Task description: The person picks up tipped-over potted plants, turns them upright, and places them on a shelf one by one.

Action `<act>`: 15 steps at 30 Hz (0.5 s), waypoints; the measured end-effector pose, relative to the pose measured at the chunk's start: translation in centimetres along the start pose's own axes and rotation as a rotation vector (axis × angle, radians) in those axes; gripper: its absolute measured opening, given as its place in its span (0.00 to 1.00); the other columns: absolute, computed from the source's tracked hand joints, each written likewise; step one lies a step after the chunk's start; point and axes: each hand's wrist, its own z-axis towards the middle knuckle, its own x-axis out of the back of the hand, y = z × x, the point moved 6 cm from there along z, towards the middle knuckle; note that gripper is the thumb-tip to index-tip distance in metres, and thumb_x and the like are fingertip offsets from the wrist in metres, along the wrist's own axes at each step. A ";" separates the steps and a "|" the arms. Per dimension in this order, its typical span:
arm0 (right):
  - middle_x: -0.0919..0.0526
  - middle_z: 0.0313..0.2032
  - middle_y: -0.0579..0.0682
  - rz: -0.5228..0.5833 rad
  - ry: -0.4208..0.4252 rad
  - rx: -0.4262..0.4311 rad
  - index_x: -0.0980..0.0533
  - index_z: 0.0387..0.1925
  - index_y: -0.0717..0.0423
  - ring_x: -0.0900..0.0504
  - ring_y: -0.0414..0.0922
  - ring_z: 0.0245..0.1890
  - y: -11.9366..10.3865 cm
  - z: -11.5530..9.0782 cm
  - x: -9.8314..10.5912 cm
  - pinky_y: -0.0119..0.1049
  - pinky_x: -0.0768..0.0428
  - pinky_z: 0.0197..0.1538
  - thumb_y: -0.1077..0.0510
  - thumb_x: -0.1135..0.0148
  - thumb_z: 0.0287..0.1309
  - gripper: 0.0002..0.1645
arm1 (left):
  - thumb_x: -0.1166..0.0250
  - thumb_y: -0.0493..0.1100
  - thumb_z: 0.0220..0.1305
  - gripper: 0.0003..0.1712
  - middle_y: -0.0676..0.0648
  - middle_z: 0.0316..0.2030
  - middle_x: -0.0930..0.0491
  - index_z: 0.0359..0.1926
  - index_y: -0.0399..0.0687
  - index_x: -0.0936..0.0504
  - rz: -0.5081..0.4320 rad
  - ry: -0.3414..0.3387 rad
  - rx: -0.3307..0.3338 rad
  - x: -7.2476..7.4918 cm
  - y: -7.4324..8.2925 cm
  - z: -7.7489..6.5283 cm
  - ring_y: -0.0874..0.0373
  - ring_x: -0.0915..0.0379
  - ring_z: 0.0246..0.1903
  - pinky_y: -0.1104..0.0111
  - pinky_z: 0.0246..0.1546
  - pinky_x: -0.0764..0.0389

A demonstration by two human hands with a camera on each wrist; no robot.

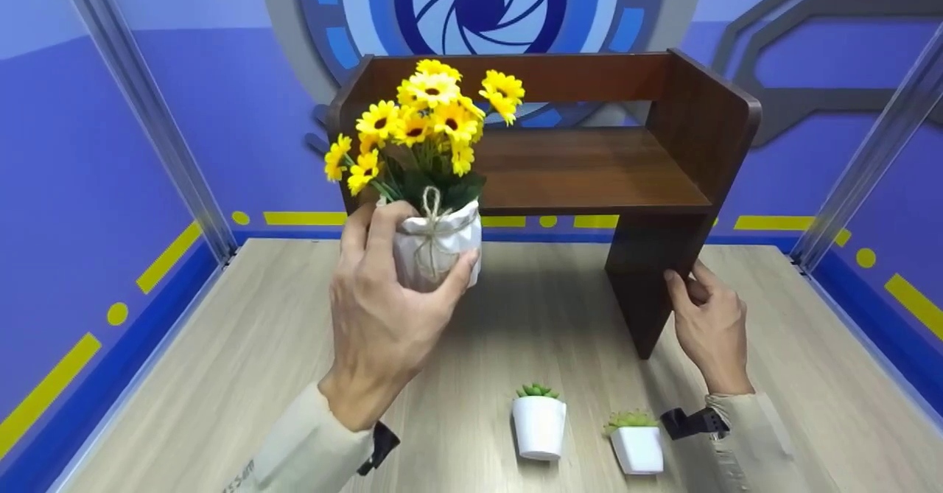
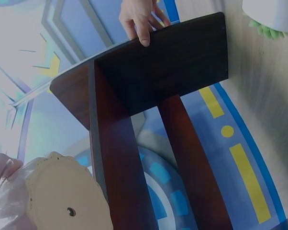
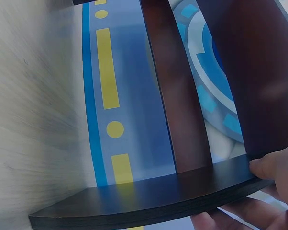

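Observation:
My left hand point(image 1: 383, 298) grips a white flowerpot point(image 1: 451, 250) with a twine bow and yellow artificial sunflowers point(image 1: 435, 113). It holds the pot in the air before the left part of a dark brown wooden desk shelf point(image 1: 582, 169). The pot's pale underside point(image 2: 62, 187), with a small hole, faces the left wrist camera. Low on the shelf's right side panel point(image 1: 652, 294), my right hand point(image 1: 711, 331) pinches the edge. In the right wrist view the thumb point(image 3: 263, 167) lies on one face of that panel, with fingers on the other. The flowers hide the shelf's left end.
Two small white pots with green succulents, a round one point(image 1: 539, 427) and a square one point(image 1: 638, 449), are near the front of the wooden table point(image 1: 295, 375). Blue-purple printed walls point(image 1: 199, 110) enclose the back and sides, with metal posts point(image 1: 158, 102) at the corners.

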 end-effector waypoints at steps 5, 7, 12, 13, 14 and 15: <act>0.08 0.38 0.52 -0.002 0.004 0.005 0.18 0.57 0.43 0.12 0.38 0.46 -0.1 0.1 0.0 0.32 0.24 0.52 0.44 0.42 0.72 0.19 | 0.20 0.55 0.50 0.34 0.38 0.56 0.24 0.53 0.48 0.24 0.002 0.011 0.003 -0.1 0.0 0.8 0.46 0.21 0.45 0.55 0.41 0.13; 0.08 0.37 0.51 -0.006 0.012 0.004 0.17 0.56 0.43 0.15 0.30 0.42 -0.1 0.2 0.0 0.29 0.25 0.51 0.44 0.42 0.72 0.18 | 0.20 0.55 0.50 0.34 0.38 0.56 0.24 0.53 0.48 0.24 0.008 0.008 0.003 -0.3 0.1 1.1 0.47 0.21 0.45 0.55 0.41 0.13; 0.08 0.38 0.53 0.004 0.013 0.006 0.17 0.55 0.45 0.13 0.40 0.48 -0.1 0.1 0.1 0.37 0.23 0.56 0.46 0.41 0.71 0.17 | 0.20 0.56 0.50 0.34 0.39 0.56 0.24 0.53 0.49 0.24 0.017 0.005 0.000 -0.7 0.1 1.6 0.47 0.20 0.42 0.57 0.38 0.14; 0.09 0.39 0.53 0.009 0.010 0.007 0.17 0.56 0.45 0.13 0.45 0.50 -0.1 0.1 0.1 0.40 0.22 0.57 0.46 0.41 0.72 0.18 | 0.20 0.56 0.50 0.34 0.39 0.56 0.24 0.52 0.48 0.24 0.018 0.007 -0.001 -0.7 0.0 1.7 0.47 0.20 0.41 0.57 0.38 0.14; 0.09 0.40 0.54 0.014 0.008 0.008 0.17 0.56 0.46 0.13 0.49 0.51 -0.1 0.1 0.0 0.43 0.22 0.59 0.46 0.41 0.72 0.18 | 0.20 0.56 0.50 0.33 0.39 0.56 0.23 0.52 0.48 0.24 0.018 0.009 -0.001 -0.8 0.0 1.8 0.47 0.20 0.41 0.58 0.37 0.14; 0.09 0.40 0.54 0.019 0.006 0.010 0.17 0.56 0.46 0.13 0.51 0.52 -0.1 0.1 0.0 0.45 0.22 0.59 0.46 0.41 0.72 0.18 | 0.21 0.56 0.50 0.33 0.39 0.55 0.23 0.52 0.48 0.24 0.017 0.012 -0.002 -0.9 -0.1 1.9 0.47 0.20 0.40 0.58 0.37 0.14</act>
